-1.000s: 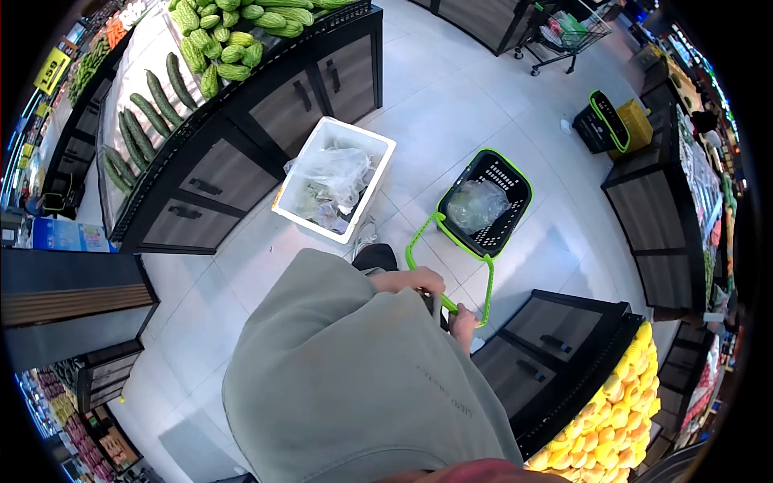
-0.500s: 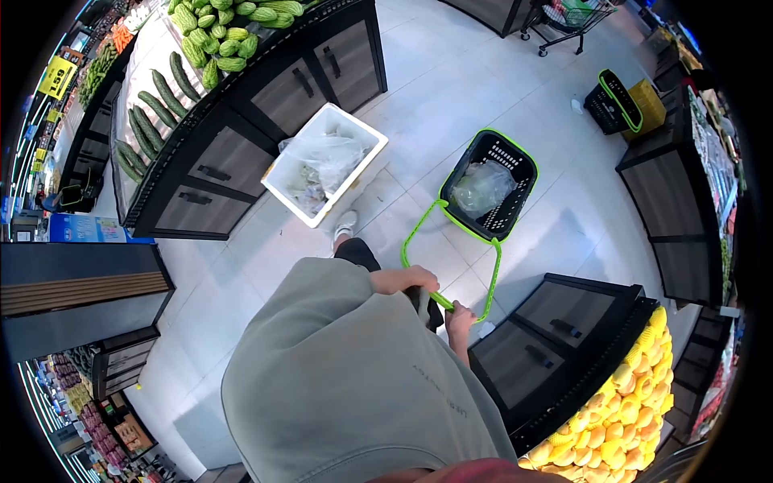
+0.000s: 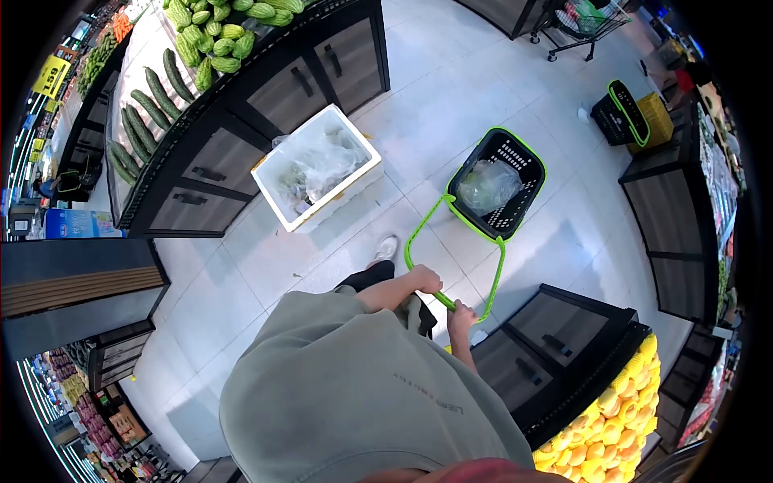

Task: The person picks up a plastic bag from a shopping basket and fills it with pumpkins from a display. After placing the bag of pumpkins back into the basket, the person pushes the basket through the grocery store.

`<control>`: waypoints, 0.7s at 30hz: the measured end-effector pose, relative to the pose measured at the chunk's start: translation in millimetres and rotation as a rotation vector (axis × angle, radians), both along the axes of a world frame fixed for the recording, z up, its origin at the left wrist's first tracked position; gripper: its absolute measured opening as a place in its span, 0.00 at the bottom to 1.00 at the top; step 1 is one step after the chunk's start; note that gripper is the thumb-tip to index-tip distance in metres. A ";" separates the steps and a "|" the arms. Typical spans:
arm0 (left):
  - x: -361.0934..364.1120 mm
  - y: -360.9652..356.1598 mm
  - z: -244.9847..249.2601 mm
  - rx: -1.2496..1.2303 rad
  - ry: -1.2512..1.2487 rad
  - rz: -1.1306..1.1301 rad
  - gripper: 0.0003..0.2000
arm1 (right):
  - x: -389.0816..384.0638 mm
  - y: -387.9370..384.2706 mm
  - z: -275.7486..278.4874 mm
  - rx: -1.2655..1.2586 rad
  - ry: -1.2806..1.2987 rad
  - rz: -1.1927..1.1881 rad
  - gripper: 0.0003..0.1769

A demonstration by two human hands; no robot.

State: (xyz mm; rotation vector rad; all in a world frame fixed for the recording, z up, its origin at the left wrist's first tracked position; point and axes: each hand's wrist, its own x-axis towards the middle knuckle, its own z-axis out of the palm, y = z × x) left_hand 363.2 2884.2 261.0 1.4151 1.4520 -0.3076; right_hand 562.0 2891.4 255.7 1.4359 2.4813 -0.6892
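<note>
My left hand [image 3: 425,279] and my right hand [image 3: 461,318] are both closed around the end of a long green handle [image 3: 413,233]. The handle runs to a black basket [image 3: 527,197] with a green rim, standing on the floor ahead of me. Inside the basket lies a clear plastic bag [image 3: 489,187] with something pale green in it. To the left of the basket, a white foam box [image 3: 326,208] holds crumpled clear plastic.
Produce stand [image 3: 217,153] with cucumbers and bitter gourds, upper left. Cabinet [image 3: 555,330] with yellow-netted round fruit [image 3: 604,427], lower right. Second black basket [image 3: 616,117] and shopping cart [image 3: 584,24], upper right. Shelves [image 3: 672,233] line the right; part of a person shows there.
The basket sits slightly further right in view, and the foam box further left. A white shoe has moved right and toward the bottom of the view. Both hands keep their hold on the handle.
</note>
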 end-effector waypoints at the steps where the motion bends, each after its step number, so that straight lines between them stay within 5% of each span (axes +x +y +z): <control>1: 1.9 5.8 -2.9 -0.005 -0.023 -0.039 0.21 | 4.2 5.1 -2.4 -0.002 -0.012 0.002 0.05; 5: 4.1 33.2 -48.4 -0.066 -0.166 0.022 0.20 | 6.1 39.2 0.6 -0.016 -0.064 0.058 0.06; 8: -17.2 64.8 -59.3 -0.471 -0.373 0.074 0.22 | 0.9 72.5 15.1 -0.067 -0.126 0.084 0.07; 12: -42.7 96.4 -79.0 -0.428 -0.230 -0.063 0.23 | -17.5 116.9 27.3 -0.162 -0.273 0.141 0.10; 21: -78.1 131.1 5.0 -0.136 -0.018 -0.078 0.18 | -46.5 185.1 20.4 -0.249 -0.223 0.351 0.12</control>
